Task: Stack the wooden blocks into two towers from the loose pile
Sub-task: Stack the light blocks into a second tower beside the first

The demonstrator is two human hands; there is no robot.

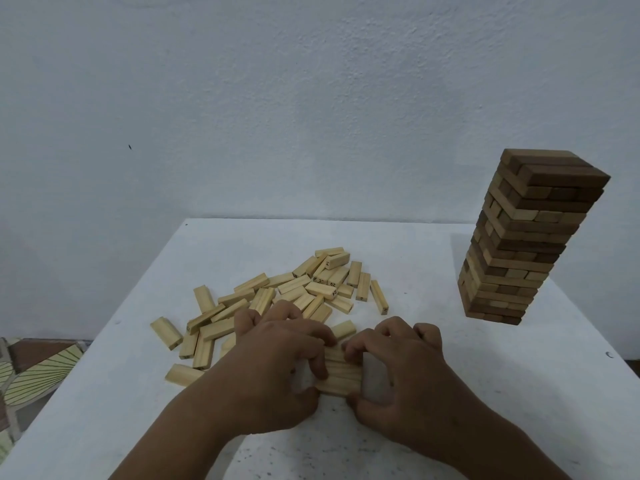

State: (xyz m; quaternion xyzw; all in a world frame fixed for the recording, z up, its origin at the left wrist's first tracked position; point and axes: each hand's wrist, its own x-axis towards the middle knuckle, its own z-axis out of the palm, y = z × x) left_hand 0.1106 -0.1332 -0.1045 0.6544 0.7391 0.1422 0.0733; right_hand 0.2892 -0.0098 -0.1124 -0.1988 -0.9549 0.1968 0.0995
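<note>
A loose pile of pale wooden blocks (294, 292) lies scattered across the middle of the white table (433, 341). A tall finished tower of darker brown blocks (526, 244) stands at the right. Near the front, a small flat group of pale blocks (341, 374) lies side by side between my hands. My left hand (277, 355) curls its fingers over the group's left side and top. My right hand (398, 362) grips its right side, thumb at the near edge. Parts of the group are hidden under my fingers.
The table's left edge drops to a patterned floor (38, 372) at the lower left. A plain white wall (311, 98) stands right behind the table. One stray block (183, 375) lies left of my left wrist.
</note>
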